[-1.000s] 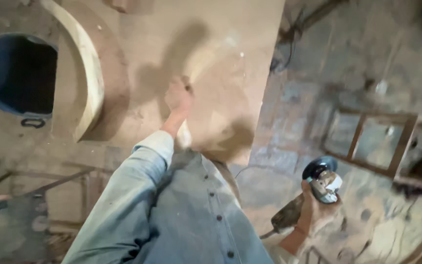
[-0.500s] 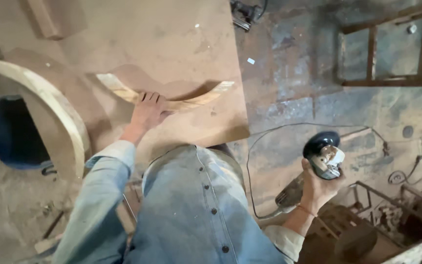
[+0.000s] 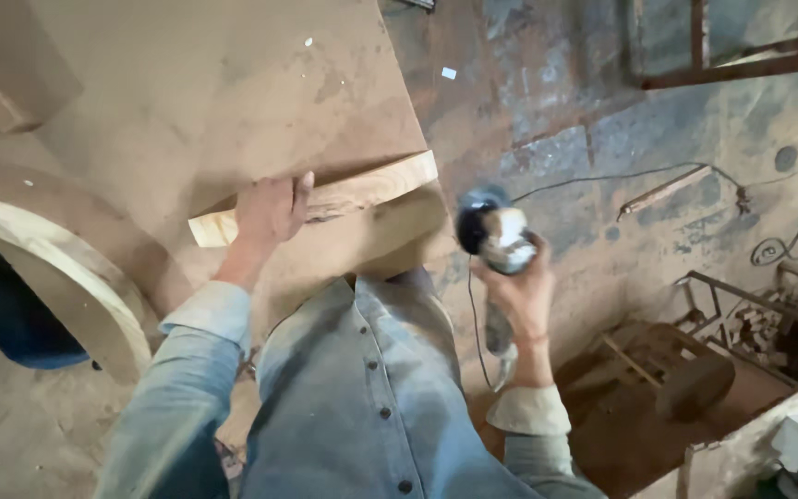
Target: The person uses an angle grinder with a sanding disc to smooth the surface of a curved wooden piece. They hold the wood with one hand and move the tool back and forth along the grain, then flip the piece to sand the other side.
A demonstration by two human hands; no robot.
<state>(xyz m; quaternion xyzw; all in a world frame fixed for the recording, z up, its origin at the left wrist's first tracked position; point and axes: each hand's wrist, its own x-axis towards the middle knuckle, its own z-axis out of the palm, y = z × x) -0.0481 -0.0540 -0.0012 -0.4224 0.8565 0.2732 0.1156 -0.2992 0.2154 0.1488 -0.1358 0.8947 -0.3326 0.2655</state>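
My left hand [image 3: 270, 211] presses down on a curved strip of pale wood [image 3: 362, 189] that lies on a wide plywood board [image 3: 205, 92]. My right hand [image 3: 521, 291] grips an angle grinder [image 3: 493, 236] by its body, held up just off the board's right edge, disc end toward the wood strip. The grinder's cable [image 3: 602, 177] trails away over the floor. My grey-blue shirt fills the bottom middle of the view.
A large curved wooden arch piece [image 3: 76, 268] lies at the left, with a blue object [image 3: 11, 314] beneath it. A wooden block [image 3: 6, 79] rests at the top left. A metal frame [image 3: 722, 55] and scrap wood [image 3: 685, 370] sit on the stained floor to the right.
My right hand has lifted the grinder up and left, from down by the floor to beside the board's edge. My left hand stays on the curved strip.
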